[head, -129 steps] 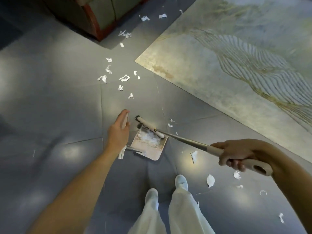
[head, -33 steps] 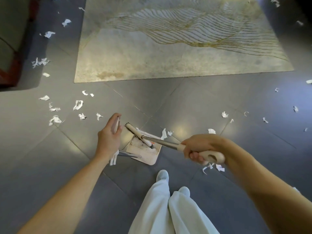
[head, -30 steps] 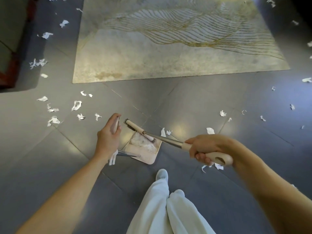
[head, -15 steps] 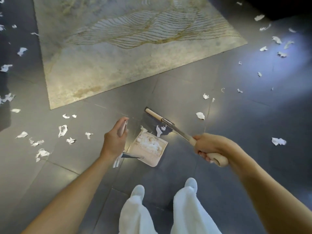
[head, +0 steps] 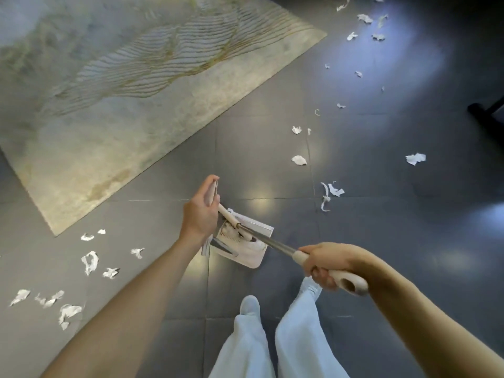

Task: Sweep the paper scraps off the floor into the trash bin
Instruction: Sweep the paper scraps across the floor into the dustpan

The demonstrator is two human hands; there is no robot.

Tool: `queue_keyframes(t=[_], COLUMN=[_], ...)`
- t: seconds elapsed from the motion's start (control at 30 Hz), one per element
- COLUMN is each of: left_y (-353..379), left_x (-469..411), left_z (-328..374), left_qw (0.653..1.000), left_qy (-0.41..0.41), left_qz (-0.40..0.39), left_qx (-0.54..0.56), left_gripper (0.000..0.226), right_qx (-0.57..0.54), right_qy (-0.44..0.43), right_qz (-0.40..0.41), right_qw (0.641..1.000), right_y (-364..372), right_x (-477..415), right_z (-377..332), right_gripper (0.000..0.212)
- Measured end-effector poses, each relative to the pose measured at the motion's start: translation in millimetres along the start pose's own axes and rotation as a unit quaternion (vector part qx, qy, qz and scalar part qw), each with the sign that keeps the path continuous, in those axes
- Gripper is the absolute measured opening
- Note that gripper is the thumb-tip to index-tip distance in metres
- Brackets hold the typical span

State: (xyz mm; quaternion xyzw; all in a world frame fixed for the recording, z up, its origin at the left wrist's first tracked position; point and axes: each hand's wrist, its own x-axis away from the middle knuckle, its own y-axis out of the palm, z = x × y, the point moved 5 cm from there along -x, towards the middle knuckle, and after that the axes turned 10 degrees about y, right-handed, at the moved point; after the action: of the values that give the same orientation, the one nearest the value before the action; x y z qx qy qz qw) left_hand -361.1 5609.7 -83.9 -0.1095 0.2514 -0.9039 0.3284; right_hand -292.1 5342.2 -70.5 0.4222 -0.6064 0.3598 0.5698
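Since the frame half a second back, the broom (head: 268,242) head has drawn in from the floor beyond the dustpan (head: 249,255) and lies across its tray. Fingers (head: 210,188) of the left hand (head: 200,214) curl round the dustpan's upright handle. Those of the right hand (head: 324,264), nearer me than the dustpan, wrap the broom grip. Paper scraps (head: 299,160) lie beyond and right of the dustpan, with more to its left. The rug (head: 122,105) lies beyond-left, and no trash bin shows. I would keep the dustpan's lip flat on the floor (head: 381,241) and stroke short and low, lest light scraps flutter past.
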Motion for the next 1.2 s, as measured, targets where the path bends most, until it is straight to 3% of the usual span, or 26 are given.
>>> queue_keyframes(t=[0.17,0.37,0.57,0.83,1.03,1.2], left_y=[29,88,164,249,290,288], left_x=[-13,-45,-70,-89,-113,-107], left_z=[25,64,108,157,189,186], left_qw=[0.998,0.996,0.992,0.988,0.978,0.985], left_qy=[0.035,0.063,0.090,0.093,0.134,0.111], left_qz=[-0.046,-0.066,-0.085,-0.127,-0.144,-0.126], left_qx=[-0.012,-0.016,-0.017,0.000,-0.061,-0.050], left_gripper=[0.033,0.032,0.035,0.038,0.035,0.036], right_qx=[-0.083,-0.173,-0.219,-0.228,-0.227,-0.246], right_qy=[-0.001,-0.043,-0.066,-0.054,-0.044,-0.055], right_qz=[-0.012,-0.004,0.059,0.165,0.098,-0.003], right_qw=[0.996,0.984,0.972,0.958,0.968,0.968], right_y=[-41,-117,-213,-294,-287,-255], right_x=[25,53,66,25,-9,0], right_z=[27,50,74,93,99,102], right_gripper=[0.050,0.042,0.034,0.039,0.049,0.038])
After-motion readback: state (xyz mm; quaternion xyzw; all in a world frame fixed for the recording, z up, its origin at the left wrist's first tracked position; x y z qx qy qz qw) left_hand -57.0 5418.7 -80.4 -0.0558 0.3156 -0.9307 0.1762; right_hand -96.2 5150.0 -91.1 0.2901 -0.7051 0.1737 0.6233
